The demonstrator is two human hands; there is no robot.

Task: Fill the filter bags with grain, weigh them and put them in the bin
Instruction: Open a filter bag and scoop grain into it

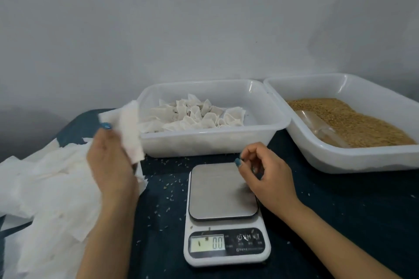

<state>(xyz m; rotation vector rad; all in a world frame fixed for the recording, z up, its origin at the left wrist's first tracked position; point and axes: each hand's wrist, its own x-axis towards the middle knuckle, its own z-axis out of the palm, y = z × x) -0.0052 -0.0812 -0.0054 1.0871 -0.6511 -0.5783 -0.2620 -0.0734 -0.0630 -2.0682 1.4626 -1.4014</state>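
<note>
Our left hand [108, 161] grips an empty white filter bag [131, 129], lifted just in front of the near left corner of the bin [204, 145], where filled bags [192, 116] lie heaped. Our right hand [265, 176] hovers over the far right corner of the scale [223, 192], fingers loosely curled and holding nothing. The scale's plate is bare. To the right, the grain [362, 124] sits in its tray [353, 161]. More empty bags [45, 188] lie on the worktop [340, 222] at our left.
</note>
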